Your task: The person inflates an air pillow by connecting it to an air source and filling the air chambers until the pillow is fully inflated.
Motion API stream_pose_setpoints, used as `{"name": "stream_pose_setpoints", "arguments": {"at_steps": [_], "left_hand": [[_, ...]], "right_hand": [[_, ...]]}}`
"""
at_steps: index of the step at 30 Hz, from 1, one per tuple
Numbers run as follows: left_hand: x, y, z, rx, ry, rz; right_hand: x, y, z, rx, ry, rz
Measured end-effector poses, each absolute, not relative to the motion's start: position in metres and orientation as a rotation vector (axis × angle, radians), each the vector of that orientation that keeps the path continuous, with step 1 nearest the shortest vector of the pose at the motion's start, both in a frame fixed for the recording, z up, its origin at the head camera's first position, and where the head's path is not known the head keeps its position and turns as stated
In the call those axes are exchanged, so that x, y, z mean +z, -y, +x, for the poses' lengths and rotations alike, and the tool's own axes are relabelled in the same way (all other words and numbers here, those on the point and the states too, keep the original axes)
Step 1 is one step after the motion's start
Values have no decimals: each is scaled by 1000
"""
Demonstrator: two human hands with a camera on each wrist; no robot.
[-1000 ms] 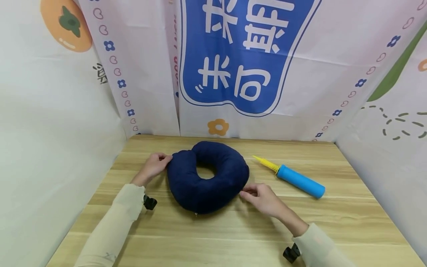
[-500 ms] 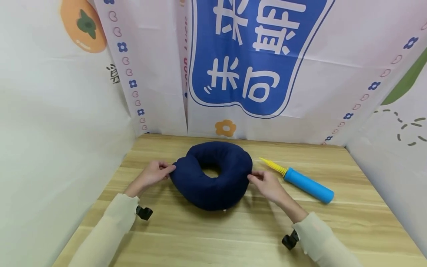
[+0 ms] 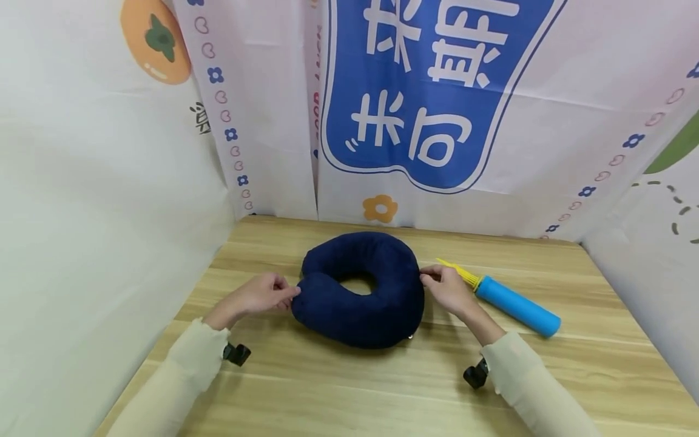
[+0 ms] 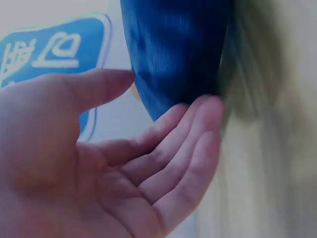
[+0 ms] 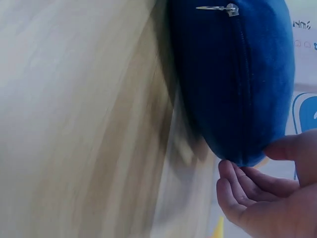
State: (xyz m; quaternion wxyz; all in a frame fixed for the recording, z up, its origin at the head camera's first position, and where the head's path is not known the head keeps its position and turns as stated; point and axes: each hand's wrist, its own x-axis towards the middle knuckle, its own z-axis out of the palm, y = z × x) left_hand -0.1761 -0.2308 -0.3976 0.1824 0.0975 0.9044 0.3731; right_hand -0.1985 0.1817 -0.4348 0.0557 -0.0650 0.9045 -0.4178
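Observation:
A dark navy U-shaped neck pillow [image 3: 355,315] is in the middle of the wooden table, its two ends meeting at the left. My left hand [image 3: 269,292] pinches the pillow's left end between thumb and fingertips. On the opposite side, my right hand [image 3: 448,288] holds the pillow's outer edge in the same way. Close up in the right wrist view, a zipper pull [image 5: 232,9] shows on the pillow's side seam. I cannot tell whether the pillow rests fully on the table or is lifted a little.
A blue hand pump [image 3: 517,306] with a yellow nozzle lies just right of my right hand, the nozzle passing behind that hand. Printed white cloth walls [image 3: 284,188] stand at the back and both sides of the wooden table [image 3: 338,394].
The neck pillow has turned counterclockwise, its zipper pull going from the front to the front right. My left hand came nearer and my right hand moved farther back, both with it.

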Motion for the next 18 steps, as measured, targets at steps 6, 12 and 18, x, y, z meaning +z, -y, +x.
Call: {"name": "stream_pose_setpoints", "arguments": {"at_steps": [6,12,18], "left_hand": [[-406,237,-231,1103,-2668,207],[-427,231,-263,1243,-2638,128],[-437,213,-275,1258,-2608,175]], "right_hand": [[-430,-192,-176,-1194,-2724,-266],[-432,-192,-148,-1145,-2676,-385],[-432,-191,-132,-1131,-2632,-415]]}}
